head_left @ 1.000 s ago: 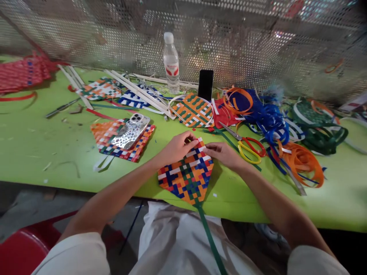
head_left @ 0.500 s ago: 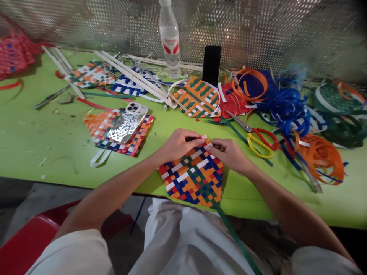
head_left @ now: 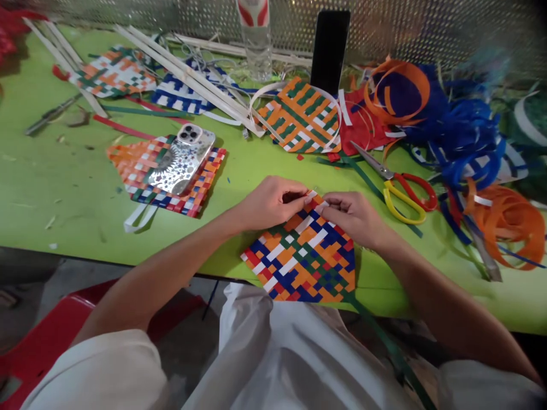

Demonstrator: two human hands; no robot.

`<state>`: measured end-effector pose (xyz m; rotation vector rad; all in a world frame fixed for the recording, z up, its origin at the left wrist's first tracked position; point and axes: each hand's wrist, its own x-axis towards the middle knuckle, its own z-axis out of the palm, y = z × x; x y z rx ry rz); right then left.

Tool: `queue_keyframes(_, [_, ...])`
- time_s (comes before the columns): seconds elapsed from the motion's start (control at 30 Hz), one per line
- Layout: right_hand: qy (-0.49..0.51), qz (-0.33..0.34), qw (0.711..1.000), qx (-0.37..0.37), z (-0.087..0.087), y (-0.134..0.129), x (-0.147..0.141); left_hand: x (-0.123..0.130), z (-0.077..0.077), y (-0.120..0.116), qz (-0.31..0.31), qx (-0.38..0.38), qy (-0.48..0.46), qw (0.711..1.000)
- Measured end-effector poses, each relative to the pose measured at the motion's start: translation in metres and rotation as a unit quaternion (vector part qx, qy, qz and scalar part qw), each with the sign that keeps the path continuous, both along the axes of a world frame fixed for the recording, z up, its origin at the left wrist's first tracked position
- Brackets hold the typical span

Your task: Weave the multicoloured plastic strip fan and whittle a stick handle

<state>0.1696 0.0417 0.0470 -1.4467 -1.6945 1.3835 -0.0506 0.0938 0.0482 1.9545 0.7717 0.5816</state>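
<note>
A woven strip mat (head_left: 305, 256) in orange, blue, white, red and green lies at the table's front edge, its near corner reaching over my lap. My left hand (head_left: 277, 199) pinches its far corner between thumb and fingers. Just to the right, my right hand (head_left: 350, 216) is closed on the same upper edge, thumb on top. The fingertips of both hands are close together, and what lies under them is partly hidden. From the mat's near right corner a long green strip (head_left: 384, 336) trails down past my lap.
Right of my hands lie scissors (head_left: 393, 182) with red and yellow handles and coiled orange strips (head_left: 508, 228). A patterned phone (head_left: 182, 162) rests on another woven piece (head_left: 132, 171) at left. Behind are wooden sticks (head_left: 192, 80), a bottle (head_left: 256, 51) and an upright black phone (head_left: 330, 51).
The view has tilted down and shifted, so the table's things appear higher. Both hands keep hold of the mat's far corner, the right hand slightly farther from the left.
</note>
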Motion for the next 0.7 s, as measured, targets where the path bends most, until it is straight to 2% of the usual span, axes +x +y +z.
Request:
queue_keyframes(0.17, [0.024,-0.053,0.998,-0.013,0.001,-0.001,0.0,0.006,-0.007,-0.005,0.044,0.026,-0.026,0.998])
queue_keyframes(0.5, [0.006,-0.077,0.997,0.007,-0.001,-0.002,-0.001,0.011,-0.013,-0.012,0.069,0.132,0.053,0.987])
queue_keyframes(0.6, [0.03,-0.067,0.997,-0.007,-0.004,0.002,-0.002,0.008,-0.009,-0.004,0.057,0.112,0.049,0.991])
queue_keyframes(0.7, [0.043,-0.048,0.998,-0.011,-0.006,0.007,0.0,0.0,-0.005,0.007,0.046,0.037,0.017,0.998])
